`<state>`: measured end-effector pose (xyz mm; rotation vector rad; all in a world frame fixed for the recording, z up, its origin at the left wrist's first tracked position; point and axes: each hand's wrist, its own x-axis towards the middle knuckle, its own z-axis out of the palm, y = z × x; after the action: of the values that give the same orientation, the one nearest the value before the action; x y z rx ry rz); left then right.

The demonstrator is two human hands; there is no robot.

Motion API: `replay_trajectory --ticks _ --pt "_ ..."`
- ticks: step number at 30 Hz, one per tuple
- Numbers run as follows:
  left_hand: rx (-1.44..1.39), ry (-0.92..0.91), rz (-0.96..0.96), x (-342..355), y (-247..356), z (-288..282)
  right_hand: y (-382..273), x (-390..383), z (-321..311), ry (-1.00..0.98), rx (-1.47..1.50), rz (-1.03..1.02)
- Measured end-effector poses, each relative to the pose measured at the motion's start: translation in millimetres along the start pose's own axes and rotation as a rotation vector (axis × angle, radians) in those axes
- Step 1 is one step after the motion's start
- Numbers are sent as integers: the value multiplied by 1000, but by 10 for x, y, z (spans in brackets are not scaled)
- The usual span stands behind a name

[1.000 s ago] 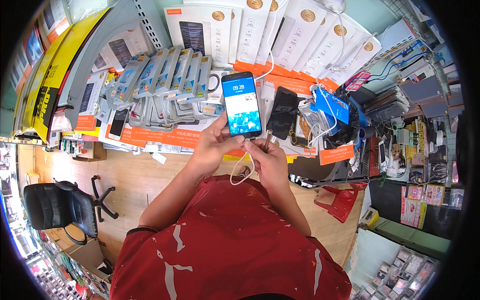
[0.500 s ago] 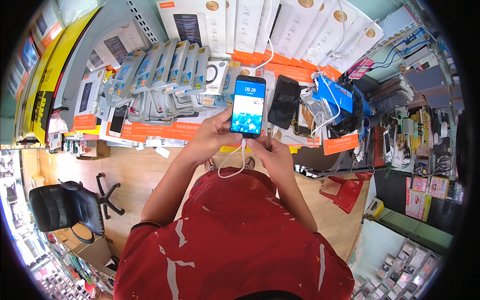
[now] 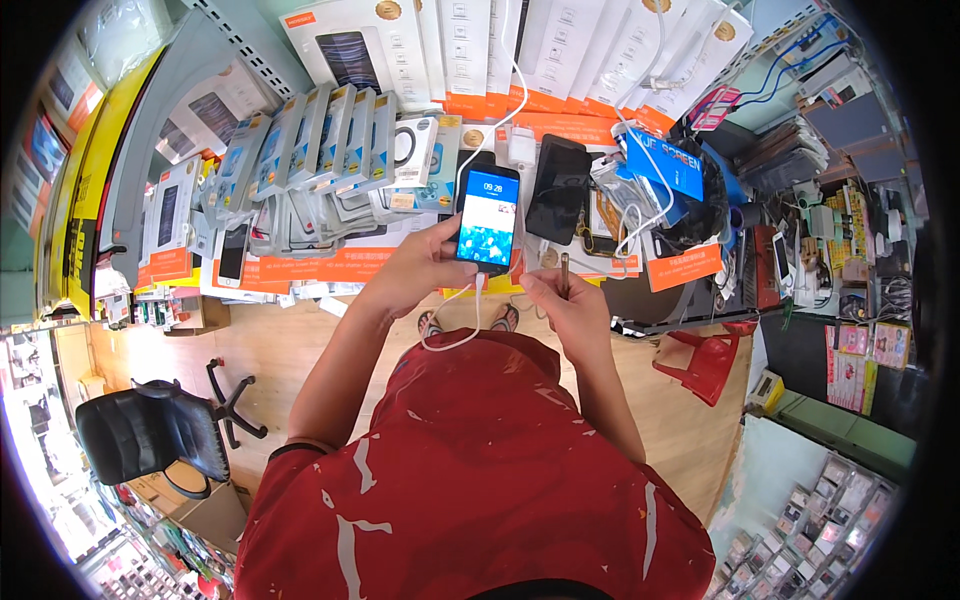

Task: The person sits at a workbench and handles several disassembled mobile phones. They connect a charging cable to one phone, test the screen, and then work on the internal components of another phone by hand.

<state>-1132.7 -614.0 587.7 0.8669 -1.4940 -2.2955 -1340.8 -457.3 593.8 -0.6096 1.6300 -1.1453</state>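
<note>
Holding a smartphone [image 3: 487,220] upright in front of the chest, left hand [image 3: 425,268] wraps its lower left edge, thumb on the face side near the bottom, fingers behind; screen lit and facing the camera. Right hand [image 3: 562,298] sits just right of the phone's bottom, fingers curled nearly closed, pinching a thin dark stick-like tool [image 3: 564,272] that points up (tip kind unclear, too small to tell). White cable [image 3: 455,335] plugs into the phone's bottom end and droops in a loop below both hands

Handling judgement: phone looks light, rigid, glass-fronted so fragile and a bit slippery; best taken by the two long side edges, low down, as the left hand does now, keeping off the screen and clear of the plug. Cable is soft and floppy, will tug at the port if it snags; take it at the plug, not mid-loop. Tool is stiff and thin, easy to drop, pinch grip near its middle suits it

Counts: one lit phone in hand, one tool, one white cable at the phone. On the stall counter [image 3: 640,305] behind, one dark phone [image 3: 557,188] lies face up just right of the held one, one blue box [image 3: 665,165] beyond it, and a row of boxed accessories [image 3: 330,140] to the left (roughly eight, overlap makes exact count unsure). One black office chair [image 3: 150,430] on the floor at lower left
</note>
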Motion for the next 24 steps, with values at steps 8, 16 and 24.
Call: replay_trajectory --ticks 8,16,24 --pt "-9 51 -42 61 -88 -36 51 42 -46 3 -52 15" --pt "-38 99 -40 63 -138 -26 -16 59 -21 -5 -80 57" --pt "70 212 -65 37 -161 -19 213 155 13 -63 -106 -35"
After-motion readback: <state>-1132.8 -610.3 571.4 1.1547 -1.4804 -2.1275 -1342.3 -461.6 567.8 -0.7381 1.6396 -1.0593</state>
